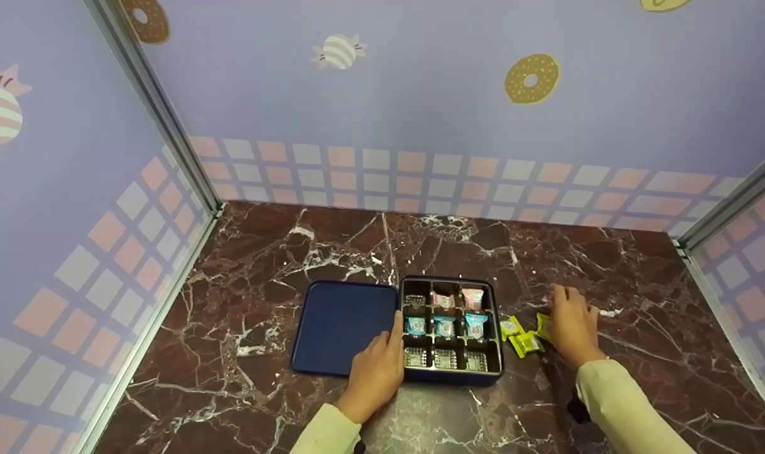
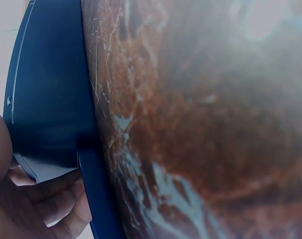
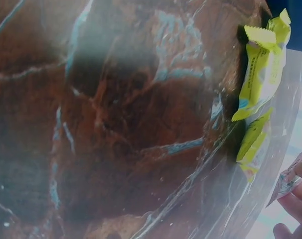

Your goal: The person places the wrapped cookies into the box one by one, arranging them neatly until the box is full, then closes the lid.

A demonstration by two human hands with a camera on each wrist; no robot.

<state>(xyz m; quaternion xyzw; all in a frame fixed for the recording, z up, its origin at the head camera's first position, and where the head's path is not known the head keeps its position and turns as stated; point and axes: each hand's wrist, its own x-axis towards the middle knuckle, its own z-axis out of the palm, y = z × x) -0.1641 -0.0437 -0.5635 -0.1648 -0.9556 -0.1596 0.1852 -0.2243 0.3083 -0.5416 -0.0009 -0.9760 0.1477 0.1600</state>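
Right hand (image 1: 572, 325): pinching a pinkish packet (image 3: 286, 185) between thumb and fingers, hovering right of the box, just past the yellow packets.
Left hand (image 1: 376, 372): not clenched – index lying straight along the box's left side, remaining fingers relaxing over the lid's near right corner.
Box (image 1: 451, 377): sitting on the table (image 1: 243, 391) between the hands, compartments facing up, three by three.
Back row: pink packets (image 1: 473, 298) filling middle and right; left compartment showing its patterned bottom.
Middle row: blue packets (image 1: 444, 326) sitting one per compartment.
Front row: all three showing patterned bottoms.
Lid (image 1: 341, 328): lying flat just left of the box.
Yellow packets (image 1: 526, 343): three, lying bunched right of the box – the rightmost partly hiding behind the right hand.
Wall (image 1: 420, 94): standing behind, showing printed donuts, candy and checks.
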